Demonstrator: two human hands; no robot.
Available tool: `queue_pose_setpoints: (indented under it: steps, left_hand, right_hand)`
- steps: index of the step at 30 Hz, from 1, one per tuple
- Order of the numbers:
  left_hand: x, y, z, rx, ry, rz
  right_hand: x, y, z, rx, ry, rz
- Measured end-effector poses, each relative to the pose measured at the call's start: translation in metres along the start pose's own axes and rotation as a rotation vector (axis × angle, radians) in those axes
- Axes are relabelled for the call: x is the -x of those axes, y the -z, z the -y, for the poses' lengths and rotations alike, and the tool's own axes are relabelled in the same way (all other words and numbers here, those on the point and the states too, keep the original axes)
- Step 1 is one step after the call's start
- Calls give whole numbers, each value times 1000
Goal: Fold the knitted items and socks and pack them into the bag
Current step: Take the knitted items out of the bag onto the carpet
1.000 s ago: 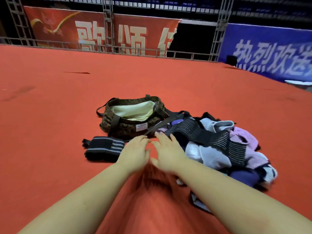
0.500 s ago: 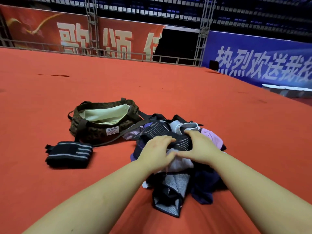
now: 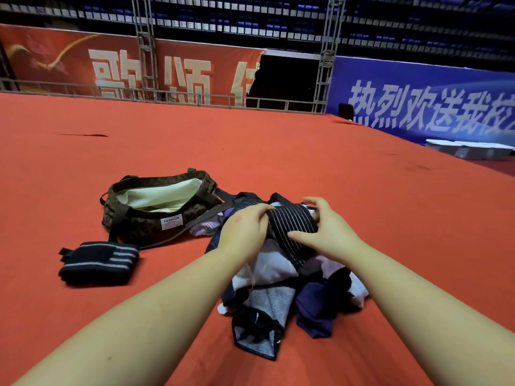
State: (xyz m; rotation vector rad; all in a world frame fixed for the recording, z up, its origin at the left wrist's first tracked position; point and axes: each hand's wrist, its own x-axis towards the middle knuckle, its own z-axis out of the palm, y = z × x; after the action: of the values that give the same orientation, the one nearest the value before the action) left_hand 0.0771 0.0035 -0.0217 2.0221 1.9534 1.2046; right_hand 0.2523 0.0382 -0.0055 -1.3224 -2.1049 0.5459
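A heap of knitted items and socks [image 3: 281, 296] in navy, white, grey and lilac lies on the red carpet in front of me. On top of it is a black knitted piece with thin white stripes [image 3: 292, 227]. My left hand [image 3: 245, 232] grips its left edge with curled fingers. My right hand [image 3: 326, 232] holds its right side, thumb across the front and fingers curled over the far edge. The brown patterned bag [image 3: 145, 227] stands open to the left, its pale lining showing. A folded dark striped knit [image 3: 97, 263] lies in front of the bag.
Red carpet [image 3: 362, 176] stretches all around. A metal railing and red and blue banners [image 3: 418, 107] close off the far side. White blocks [image 3: 471, 149] lie at the far right edge. The bag's strap [image 3: 203, 218] runs toward the heap.
My hands moved from the bare carpet onto the heap and took hold of the black striped piece, lifting and bunching it between them. My view swung to the right.
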Motion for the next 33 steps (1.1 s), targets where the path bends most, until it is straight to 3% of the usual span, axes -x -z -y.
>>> queue_pose_setpoints:
  steps: [3, 6, 8, 10, 16, 19, 21, 26, 33]
  left_hand:
    - [2, 11, -5, 17, -12, -35]
    - [6, 17, -5, 5, -16, -61]
    - [7, 21, 2, -97, -4, -53]
    - [10, 24, 12, -252, -15, -2]
    - [25, 14, 8, -276, -514, 102]
    - [14, 6, -14, -317, -399, 287]
    - [4, 4, -19, -406, -326, 327]
    - [-2, 1, -16, -148, -149, 365]
    - [0, 4, -9, 181, -14, 202]
  right_hand:
    - [1, -3, -16, -36, -113, 80]
    - [3, -7, -23, 160, -99, 138]
    - [5, -8, -22, 193, -106, 130]
    - [5, -7, -19, 75, -114, 75]
    - [9, -8, 1, -161, -69, 45]
    - [11, -9, 5, -173, -63, 36]
    - [15, -10, 4, -224, -68, 45]
    - [25, -12, -11, 54, -52, 115]
    - [19, -18, -15, 247, -170, -139]
